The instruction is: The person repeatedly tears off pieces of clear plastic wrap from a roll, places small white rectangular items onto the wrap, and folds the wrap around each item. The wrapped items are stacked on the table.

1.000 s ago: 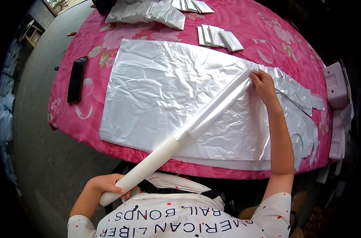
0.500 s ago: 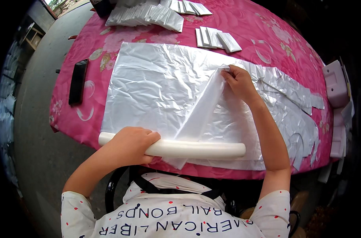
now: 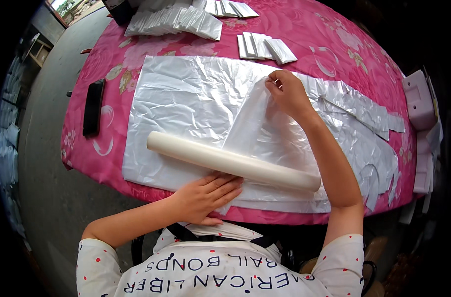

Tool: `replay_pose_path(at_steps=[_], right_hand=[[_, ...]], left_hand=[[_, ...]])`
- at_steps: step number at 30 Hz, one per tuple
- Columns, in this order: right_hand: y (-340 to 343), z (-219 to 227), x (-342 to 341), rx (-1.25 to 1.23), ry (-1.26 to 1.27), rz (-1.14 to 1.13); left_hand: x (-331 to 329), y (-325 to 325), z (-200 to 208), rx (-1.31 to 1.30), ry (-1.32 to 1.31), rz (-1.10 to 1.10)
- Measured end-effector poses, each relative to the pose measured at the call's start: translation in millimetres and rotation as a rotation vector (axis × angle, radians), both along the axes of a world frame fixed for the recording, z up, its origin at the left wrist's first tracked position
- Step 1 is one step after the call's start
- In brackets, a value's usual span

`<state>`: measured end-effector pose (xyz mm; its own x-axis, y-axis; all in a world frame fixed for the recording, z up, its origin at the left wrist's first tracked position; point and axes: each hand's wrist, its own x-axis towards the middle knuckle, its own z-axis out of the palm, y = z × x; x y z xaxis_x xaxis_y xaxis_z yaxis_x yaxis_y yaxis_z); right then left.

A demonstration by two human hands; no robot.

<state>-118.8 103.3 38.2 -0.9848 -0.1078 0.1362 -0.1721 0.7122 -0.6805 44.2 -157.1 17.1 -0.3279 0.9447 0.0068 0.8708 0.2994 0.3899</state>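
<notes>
Sheets of thin, shiny, translucent plastic film, apparently bags, (image 3: 176,94) lie spread in a wide layer on the table. Pinched between the fingers of my right hand (image 3: 287,91) is the edge of the top plastic sheet, raised into a slanting fold. A long cream-white roller tube (image 3: 230,162) rests at a slant across the film. Below its middle, my left hand (image 3: 210,195) lies flat with fingers stretched out, fingertips close against the tube's near side. Whether they touch it I cannot tell.
A pink flowered cloth (image 3: 106,163) covers the table. At left lies a black phone (image 3: 93,107). Folded plastic packets (image 3: 173,22) pile up at the far side, with several more packets (image 3: 265,47) nearer. Pale plastic containers (image 3: 417,99) stand beyond the right edge.
My left hand has let go of the tube and moved right and down, its fingers now flat. The tube has shifted away from me and tilted. My right hand has moved slightly left with the film.
</notes>
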Motion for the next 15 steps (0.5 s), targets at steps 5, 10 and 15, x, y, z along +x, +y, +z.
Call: replay_pose_path(at_steps=[5, 10, 15], right_hand=[[-19.8, 33.8, 75.2, 0.034, 0.153, 0.226], [-35.0, 15.5, 164.4, 0.249, 0.039, 0.433], [-18.9, 8.3, 115.8, 0.292, 0.241, 0.369]], left_hand=[[19.1, 10.6, -1.2, -0.049, 0.081, 0.090], [31.8, 16.4, -6.4, -0.106, 0.170, 0.118], [42.0, 17.3, -13.7, -0.080, 0.264, 0.154]])
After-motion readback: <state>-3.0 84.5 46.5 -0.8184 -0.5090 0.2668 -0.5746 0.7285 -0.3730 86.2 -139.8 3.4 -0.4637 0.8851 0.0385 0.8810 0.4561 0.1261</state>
